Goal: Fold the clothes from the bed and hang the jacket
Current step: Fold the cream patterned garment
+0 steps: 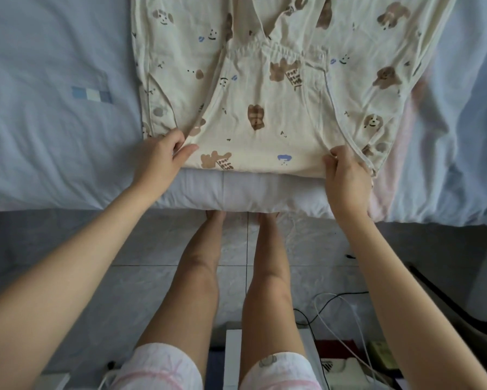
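Closest to us we see pale pink-trimmed shorts (157, 367) and bare legs, the feet mostly hidden under the edge of the bed (53, 122). The cream garment (264, 108) runs off the top of the frame, so we cannot tell its full shape. It lies flat on the blue sheet, printed with brown bears. The left hand (163, 156) and right hand (346, 178) pinch the corners of its near fold.

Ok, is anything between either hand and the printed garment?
Nothing visible. The left hand and right hand both pinch the near edge of the printed garment, one at each corner, on the bed.
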A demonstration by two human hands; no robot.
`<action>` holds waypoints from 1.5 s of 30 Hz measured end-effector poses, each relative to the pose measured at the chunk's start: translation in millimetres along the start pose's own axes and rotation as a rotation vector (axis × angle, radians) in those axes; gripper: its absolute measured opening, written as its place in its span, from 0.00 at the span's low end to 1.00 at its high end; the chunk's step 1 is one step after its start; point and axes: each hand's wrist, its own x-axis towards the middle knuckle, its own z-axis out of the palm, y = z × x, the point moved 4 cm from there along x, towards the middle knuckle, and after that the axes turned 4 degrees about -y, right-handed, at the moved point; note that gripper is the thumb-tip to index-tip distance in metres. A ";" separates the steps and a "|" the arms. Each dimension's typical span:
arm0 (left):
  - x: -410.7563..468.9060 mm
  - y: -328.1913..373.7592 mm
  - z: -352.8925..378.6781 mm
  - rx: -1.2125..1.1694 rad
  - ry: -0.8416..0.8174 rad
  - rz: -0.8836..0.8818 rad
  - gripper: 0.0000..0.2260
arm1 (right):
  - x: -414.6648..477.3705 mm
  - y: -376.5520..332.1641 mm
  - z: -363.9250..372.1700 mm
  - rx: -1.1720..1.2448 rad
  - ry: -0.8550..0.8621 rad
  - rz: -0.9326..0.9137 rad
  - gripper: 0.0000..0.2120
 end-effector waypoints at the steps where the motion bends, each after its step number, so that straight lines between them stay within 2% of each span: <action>1: -0.6 0.5 1.2 0.069 -0.001 -0.001 0.17 | -0.7 2.6 4.1 -0.017 0.004 -0.026 0.10; 6: -3.6 -2.9 6.5 0.155 0.065 -0.093 0.17 | -8.6 9.6 21.5 -0.046 0.059 -0.018 0.07; 8: -4.6 -4.3 7.8 0.218 0.079 -0.074 0.16 | -13.4 10.5 26.8 -0.109 0.115 -0.008 0.07; 11: -5.3 -4.3 8.8 0.345 0.110 -0.019 0.15 | -17.0 8.5 33.6 -0.216 0.157 0.123 0.11; 13: -4.7 -4.1 10.5 0.358 0.135 -0.008 0.14 | -20.5 9.4 32.4 -0.152 0.167 0.179 0.11; 16: -7.8 -2.5 12.8 0.289 0.158 -0.050 0.13 | -34.2 17.4 21.8 0.011 0.210 0.130 0.09; 21: -5.8 -3.8 10.6 0.288 0.145 -0.053 0.13 | -33.5 29.6 5.4 -0.020 0.224 0.030 0.08; 23: -4.2 -7.4 11.5 0.326 0.128 -0.059 0.13 | -17.4 30.8 1.1 -0.097 0.179 -0.025 0.12; 25: -3.7 -9.6 14.8 0.346 0.094 -0.068 0.13 | -6.0 34.9 2.8 -0.130 0.056 -0.062 0.15; 27: -3.9 -10.3 15.3 0.229 0.065 -0.111 0.13 | -0.5 36.0 4.3 -0.082 -0.004 -0.060 0.12; 29: -2.3 -11.1 12.8 0.102 0.078 -0.174 0.11 | -1.9 35.3 7.3 -0.093 -0.005 0.031 0.13; 31: -2.6 -0.5 7.0 0.327 0.165 -0.149 0.09 | -7.0 28.5 7.0 -0.187 0.079 0.152 0.16; 32: -4.5 11.9 7.9 0.445 0.218 -0.044 0.10 | -11.9 19.1 5.6 -0.213 0.142 0.175 0.18; 33: -6.0 29.1 12.3 0.497 0.243 0.112 0.14 | -15.6 2.8 5.9 -0.204 0.194 0.116 0.22; 35: -6.4 54.4 37.9 0.505 0.094 0.389 0.18 | -19.7 -46.8 23.6 -0.168 0.165 -0.251 0.30; 37: 0.0 56.1 60.5 0.592 -0.141 0.424 0.21 | -23.3 -90.2 52.3 -0.231 -0.038 -0.655 0.26; 38: 6.4 48.5 64.9 0.659 -0.223 0.384 0.25 | -16.6 -94.8 62.0 -0.285 -0.100 -0.723 0.24; 39: 14.8 37.9 66.4 0.711 -0.274 0.338 0.29 | -2.2 -87.3 66.7 -0.321 -0.152 -0.680 0.26; 41: 19.7 21.8 62.3 0.748 -0.304 0.289 0.34 | 19.8 -47.2 62.8 -0.339 -0.184 -0.462 0.28; 45: 12.7 20.5 57.8 0.731 -0.289 0.227 0.34 | 19.4 12.7 37.2 -0.430 -0.149 -0.254 0.29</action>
